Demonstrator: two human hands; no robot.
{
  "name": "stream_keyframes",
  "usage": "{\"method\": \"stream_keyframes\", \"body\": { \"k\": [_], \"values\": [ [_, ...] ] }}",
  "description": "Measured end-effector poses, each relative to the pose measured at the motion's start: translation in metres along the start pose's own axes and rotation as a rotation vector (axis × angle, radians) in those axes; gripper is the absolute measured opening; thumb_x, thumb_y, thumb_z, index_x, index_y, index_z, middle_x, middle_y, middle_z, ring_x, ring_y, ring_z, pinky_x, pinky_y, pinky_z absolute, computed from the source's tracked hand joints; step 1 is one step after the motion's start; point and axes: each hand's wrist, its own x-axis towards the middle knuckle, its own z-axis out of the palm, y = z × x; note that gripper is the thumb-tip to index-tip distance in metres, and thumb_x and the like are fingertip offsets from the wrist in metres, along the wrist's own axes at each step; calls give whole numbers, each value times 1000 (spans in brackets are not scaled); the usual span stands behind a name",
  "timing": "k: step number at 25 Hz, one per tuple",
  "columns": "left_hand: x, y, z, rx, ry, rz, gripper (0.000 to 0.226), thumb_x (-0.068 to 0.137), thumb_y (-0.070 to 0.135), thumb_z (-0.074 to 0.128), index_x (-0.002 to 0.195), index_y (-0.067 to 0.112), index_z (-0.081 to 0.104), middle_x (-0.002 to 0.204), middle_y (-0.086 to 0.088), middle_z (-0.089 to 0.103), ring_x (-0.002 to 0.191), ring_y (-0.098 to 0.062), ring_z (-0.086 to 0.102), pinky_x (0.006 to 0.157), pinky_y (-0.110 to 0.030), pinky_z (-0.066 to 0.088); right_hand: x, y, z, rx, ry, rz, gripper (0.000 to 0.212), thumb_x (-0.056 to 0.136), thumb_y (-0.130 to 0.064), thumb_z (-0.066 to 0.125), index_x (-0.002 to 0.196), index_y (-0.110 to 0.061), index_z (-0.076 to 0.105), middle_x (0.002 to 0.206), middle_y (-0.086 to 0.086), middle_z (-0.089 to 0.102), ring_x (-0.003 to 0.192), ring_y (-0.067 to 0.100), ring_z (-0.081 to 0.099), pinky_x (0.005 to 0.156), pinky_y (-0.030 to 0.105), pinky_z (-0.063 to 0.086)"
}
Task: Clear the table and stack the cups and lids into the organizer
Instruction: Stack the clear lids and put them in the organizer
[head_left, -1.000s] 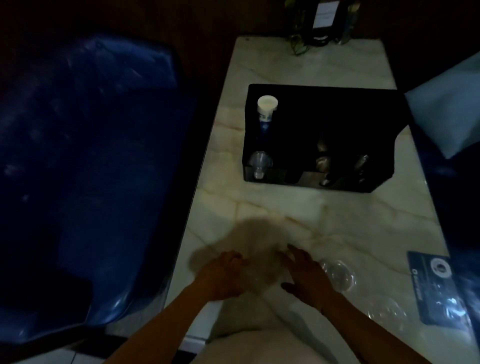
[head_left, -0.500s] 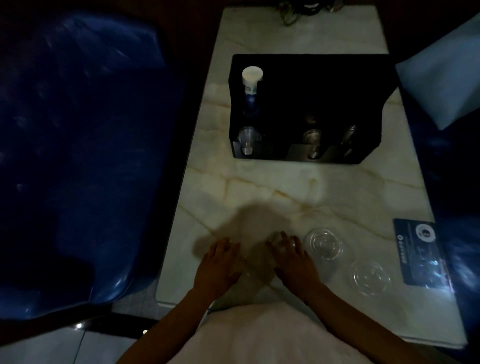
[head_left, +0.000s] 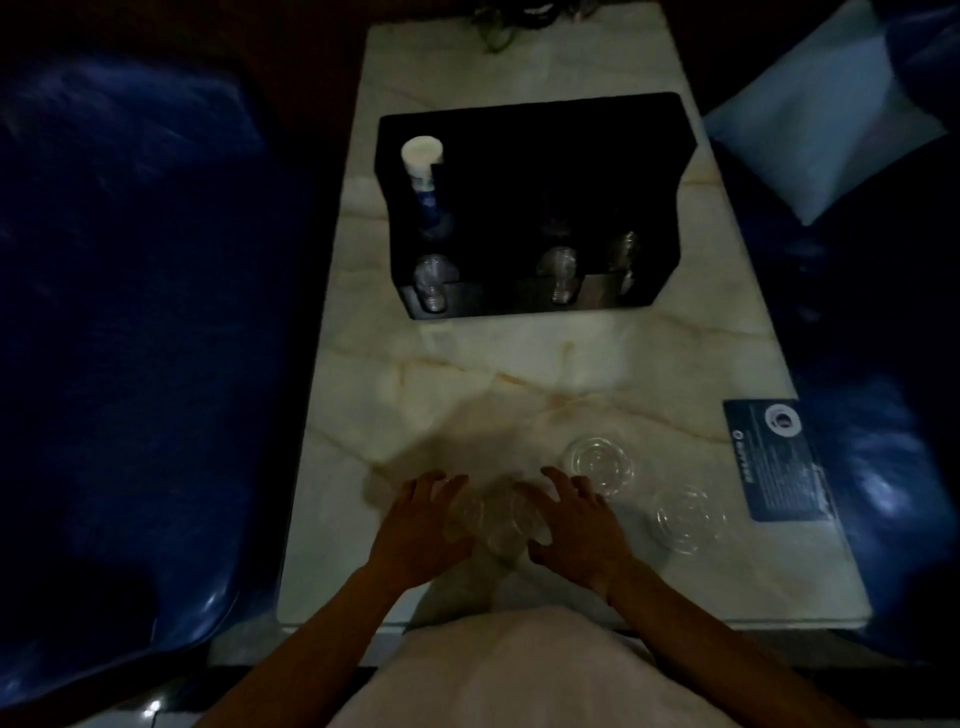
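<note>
Two clear plastic cups (head_left: 493, 519) lie side by side on the marble table (head_left: 519, 374) near its front edge. My left hand (head_left: 415, 530) curls round the left cup, fingers over the top and thumb beneath. My right hand (head_left: 576, 530) curls round the right cup the same way. Two clear lids sit to the right, one lid (head_left: 600, 462) by my right fingers and another lid (head_left: 688, 519) farther right. The black organizer (head_left: 649, 156) stands at mid-table. It holds a stack of white paper cups (head_left: 423, 156) and clear cups (head_left: 431, 280) in its front slots.
A blue printed card (head_left: 779, 460) lies at the table's right edge. Dark blue seats flank the table on the left (head_left: 130, 312) and right, with a pale cushion (head_left: 826, 130) at the upper right. Cables lie at the table's far end.
Both hands have moved closer together and their fingers have curled round the clear cups. My view has tilted down, so the organizer sits higher in the frame.
</note>
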Motion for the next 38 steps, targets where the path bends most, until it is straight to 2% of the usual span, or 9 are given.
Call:
{"method": "stream_keyframes", "body": {
  "k": [6,9,15,17,21,27,33,38],
  "values": [
    [31,53,-11,105,-107,231,85,77,66,54,150,36,21,155,-5,26,140,-30,24,112,-47,30,-38,47,-7,113,50,171,77,75,-63,55,143,-49,22,154,0,29,132,31,35,102,44,42],
    [48,80,-12,147,-94,315,88,73,67,54,150,35,24,154,-4,27,140,-30,25,112,-46,31,-56,73,-10,107,115,264,79,73,-65,57,143,-48,24,151,2,34,129,32,39,99,45,44],
    [83,133,-2,154,-89,392,87,74,70,54,148,35,24,153,-3,25,140,-27,23,109,-46,33,-78,115,-11,166,232,478,84,75,-58,65,145,-44,21,155,3,28,131,32,40,100,47,43],
    [92,144,3,170,-75,406,87,75,66,57,148,34,25,153,-4,25,140,-28,22,108,-46,34,-80,121,-11,143,243,515,84,76,-54,67,145,-43,20,156,4,26,133,32,37,103,48,41],
    [105,158,10,188,-54,376,87,75,55,67,148,34,26,154,-2,24,140,-27,22,110,-43,31,-81,130,-7,142,215,529,82,78,-53,65,146,-41,21,156,5,25,132,33,35,102,49,40],
    [115,166,15,245,-72,377,84,76,54,66,147,35,24,154,-2,22,139,-28,23,107,-46,34,-79,133,-3,127,216,513,81,79,-59,60,147,-41,20,157,5,23,133,31,35,103,47,37],
    [121,166,19,298,-46,413,83,74,55,66,145,34,29,152,-5,29,136,-28,29,103,-46,41,-73,135,-3,130,219,495,77,81,-54,59,148,-39,22,157,5,23,135,32,31,104,47,36],
    [126,169,22,313,-73,403,87,70,55,69,144,35,27,151,-6,29,136,-29,28,104,-46,39,-68,136,0,109,193,463,81,80,-55,62,148,-40,20,158,5,21,136,32,29,105,47,37]
  ]
}}
